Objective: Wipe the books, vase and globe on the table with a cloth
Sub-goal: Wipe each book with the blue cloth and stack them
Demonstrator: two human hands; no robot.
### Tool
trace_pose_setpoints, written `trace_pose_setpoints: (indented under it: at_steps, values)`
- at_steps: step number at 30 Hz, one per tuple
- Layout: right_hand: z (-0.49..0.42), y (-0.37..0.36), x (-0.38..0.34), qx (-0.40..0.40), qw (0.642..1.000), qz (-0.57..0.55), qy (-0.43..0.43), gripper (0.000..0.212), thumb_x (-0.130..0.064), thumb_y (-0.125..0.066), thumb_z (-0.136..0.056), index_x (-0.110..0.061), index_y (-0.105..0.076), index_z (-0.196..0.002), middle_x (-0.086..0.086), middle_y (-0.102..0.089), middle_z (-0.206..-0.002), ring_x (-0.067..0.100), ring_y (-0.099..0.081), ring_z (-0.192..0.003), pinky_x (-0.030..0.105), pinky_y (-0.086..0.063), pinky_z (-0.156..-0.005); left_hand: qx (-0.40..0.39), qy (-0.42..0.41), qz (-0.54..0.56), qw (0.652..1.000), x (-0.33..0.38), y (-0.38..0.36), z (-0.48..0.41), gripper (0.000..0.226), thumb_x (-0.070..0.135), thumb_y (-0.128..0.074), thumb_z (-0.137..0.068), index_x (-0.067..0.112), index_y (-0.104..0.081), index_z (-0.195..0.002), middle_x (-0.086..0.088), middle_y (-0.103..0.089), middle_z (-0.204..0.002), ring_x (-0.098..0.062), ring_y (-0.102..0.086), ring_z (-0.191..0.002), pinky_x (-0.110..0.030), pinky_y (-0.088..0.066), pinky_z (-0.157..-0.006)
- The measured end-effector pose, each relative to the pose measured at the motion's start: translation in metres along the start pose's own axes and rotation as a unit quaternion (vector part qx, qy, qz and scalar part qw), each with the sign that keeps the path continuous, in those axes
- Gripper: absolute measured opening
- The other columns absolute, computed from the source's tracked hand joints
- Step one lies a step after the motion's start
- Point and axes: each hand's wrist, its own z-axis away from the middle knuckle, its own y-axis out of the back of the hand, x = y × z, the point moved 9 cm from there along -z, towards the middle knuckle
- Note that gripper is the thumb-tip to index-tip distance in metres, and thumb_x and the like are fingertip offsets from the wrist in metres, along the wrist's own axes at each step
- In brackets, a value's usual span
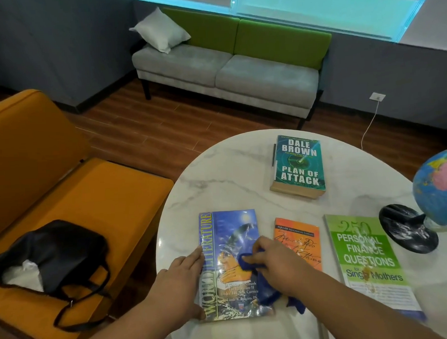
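Now right hand [275, 263] is pinching the blue cloth [267, 294] against the World Literature book [228, 235], lower centre; left hand [179, 276], fingers straight, is pressing its spine edge. Globe [439, 185] is standing at right edge of the table [230, 174].

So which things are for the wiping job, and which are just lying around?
For the job: blue cloth in the right hand; blue book under it, steadied by the left hand; teal book; orange book; green book; globe. No vase in view.
Just lying about: black bag on the orange seat; pillow on the sofa; white cable.
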Motion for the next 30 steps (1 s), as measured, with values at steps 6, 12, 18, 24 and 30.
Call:
trace_pose_setpoints:
  at_steps: [6,12,18,24,30]
  values:
    - [-0.004,-0.01,-0.012,-0.029,0.999,0.013,-0.021,0.052,-0.015,-0.058,-0.088,-0.026,-0.04,-0.137,0.003,-0.037,-0.126,0.027,-0.042,-0.108,0.032,-0.043,-0.088,0.0,0.002,-0.006,1.0,0.001,0.0,-0.001,0.114,0.053,-0.074,-0.072,0.027,0.001,-0.153,0.015,0.012,-0.16,-0.013,-0.015,-0.143,-0.034,-0.038,-0.105]
    - [-0.01,-0.001,0.004,-0.004,0.997,0.024,-0.07,0.045,-0.016,-0.055,-0.09,-0.031,-0.049,-0.132,-0.001,-0.04,-0.122,0.026,-0.044,-0.107,0.032,-0.044,-0.088,0.002,0.0,0.0,1.0,0.001,0.0,0.0,0.114,0.053,-0.075,-0.072,0.028,0.001,-0.153,0.016,0.012,-0.159,-0.013,-0.016,-0.143,-0.034,-0.038,-0.105]
    - [0.001,-0.006,-0.01,0.007,0.999,-0.033,0.005,0.023,-0.026,-0.051,-0.094,-0.037,-0.058,-0.113,-0.003,-0.046,-0.116,0.022,-0.049,-0.109,0.025,-0.041,-0.086,-0.002,-0.002,0.001,1.0,0.0,0.0,0.0,0.112,0.052,-0.074,-0.073,0.027,0.001,-0.153,0.016,0.014,-0.159,-0.013,-0.015,-0.143,-0.035,-0.038,-0.105]
    - [-0.003,-0.006,0.024,0.015,0.996,-0.022,-0.084,0.045,-0.022,-0.057,-0.089,-0.03,-0.045,-0.132,-0.003,-0.038,-0.124,0.023,-0.045,-0.11,0.025,-0.041,-0.092,0.002,0.001,0.002,1.0,0.001,0.0,0.001,0.113,0.051,-0.074,-0.073,0.027,0.002,-0.153,0.016,0.013,-0.159,-0.012,-0.018,-0.142,-0.034,-0.04,-0.103]
    - [-0.01,0.008,0.032,0.066,0.993,-0.032,-0.088,0.018,-0.029,-0.052,-0.094,-0.018,-0.054,-0.108,0.001,-0.05,-0.104,0.012,-0.051,-0.08,0.024,-0.042,-0.068,-0.002,0.004,0.01,1.0,0.0,-0.001,-0.002,0.114,0.052,-0.075,-0.071,0.028,-0.001,-0.153,0.015,0.007,-0.16,-0.012,-0.017,-0.143,-0.035,-0.038,-0.106]
